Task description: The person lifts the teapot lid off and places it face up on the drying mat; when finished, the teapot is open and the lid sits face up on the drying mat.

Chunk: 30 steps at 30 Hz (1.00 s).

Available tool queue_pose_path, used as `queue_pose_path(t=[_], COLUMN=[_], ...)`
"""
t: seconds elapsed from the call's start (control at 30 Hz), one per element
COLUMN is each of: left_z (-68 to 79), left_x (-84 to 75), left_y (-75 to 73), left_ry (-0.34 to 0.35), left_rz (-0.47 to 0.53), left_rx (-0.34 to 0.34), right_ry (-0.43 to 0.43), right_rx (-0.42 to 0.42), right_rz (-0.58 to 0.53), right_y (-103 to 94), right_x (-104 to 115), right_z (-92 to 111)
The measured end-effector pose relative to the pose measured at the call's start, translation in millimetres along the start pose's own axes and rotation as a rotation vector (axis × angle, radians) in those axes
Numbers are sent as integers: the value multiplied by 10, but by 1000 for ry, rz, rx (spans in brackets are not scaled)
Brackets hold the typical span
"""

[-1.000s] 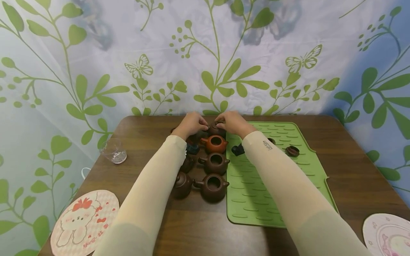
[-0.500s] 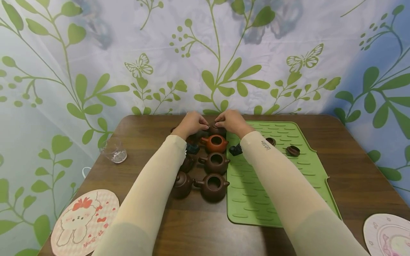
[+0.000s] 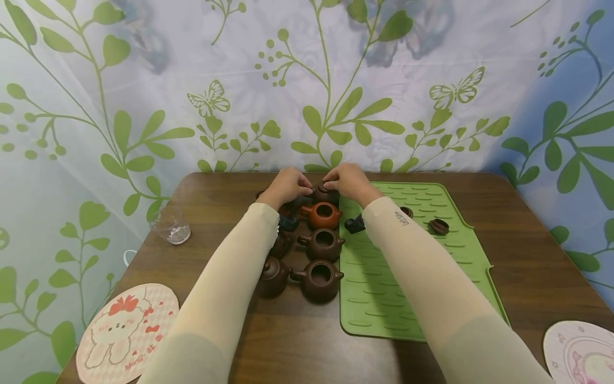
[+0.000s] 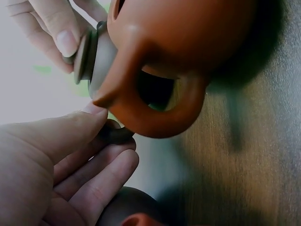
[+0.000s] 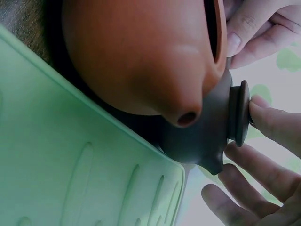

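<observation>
At the back of the table stands a dark brown teapot [image 5: 193, 134]. My left hand [image 3: 287, 188] pinches its loop handle [image 4: 117, 135] between thumb and fingers. With thumb and finger, my right hand [image 3: 350, 184] holds the knob of the teapot's lid [image 5: 241, 114], which sits at the mouth; whether it is fully seated I cannot tell. The other right fingers extend by the spout. In front is an orange teapot [image 3: 322, 223] without a lid, its mouth open. Nearer me are two lidless dark teapots, a middle one [image 3: 315, 249] and a front one [image 3: 314, 288].
Left of the row are more dark teapots, including a lidded one [image 3: 272, 280], partly hidden by my left arm. A green ridged mat [image 3: 369, 298] on the right bears loose lids [image 3: 438, 226]. A clear glass [image 3: 176, 232] and a rabbit-print placemat [image 3: 127, 336] are at left, another placemat [image 3: 582, 349] at right.
</observation>
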<state>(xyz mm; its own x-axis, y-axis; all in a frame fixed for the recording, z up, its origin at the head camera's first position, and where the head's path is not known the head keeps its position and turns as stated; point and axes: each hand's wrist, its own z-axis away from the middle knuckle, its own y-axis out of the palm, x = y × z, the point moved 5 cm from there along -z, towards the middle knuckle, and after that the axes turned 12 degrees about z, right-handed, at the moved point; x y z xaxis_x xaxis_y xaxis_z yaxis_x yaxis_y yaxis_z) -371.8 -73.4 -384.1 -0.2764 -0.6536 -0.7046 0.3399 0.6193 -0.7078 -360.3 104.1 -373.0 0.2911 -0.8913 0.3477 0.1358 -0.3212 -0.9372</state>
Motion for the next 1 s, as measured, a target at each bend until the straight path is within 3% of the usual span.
queue_pose_path(t=[0.43, 1.0], left_z=[3, 24], left_x=[11, 26], left_y=[14, 6], left_ry=[22, 25], left_rz=[-7, 13], left_rx=[-15, -36], right_ry=[-10, 34], right_rx=[-76, -102], right_rz=[-89, -228], right_y=[-211, -240], right_x=[-141, -413], right_z=[142, 321])
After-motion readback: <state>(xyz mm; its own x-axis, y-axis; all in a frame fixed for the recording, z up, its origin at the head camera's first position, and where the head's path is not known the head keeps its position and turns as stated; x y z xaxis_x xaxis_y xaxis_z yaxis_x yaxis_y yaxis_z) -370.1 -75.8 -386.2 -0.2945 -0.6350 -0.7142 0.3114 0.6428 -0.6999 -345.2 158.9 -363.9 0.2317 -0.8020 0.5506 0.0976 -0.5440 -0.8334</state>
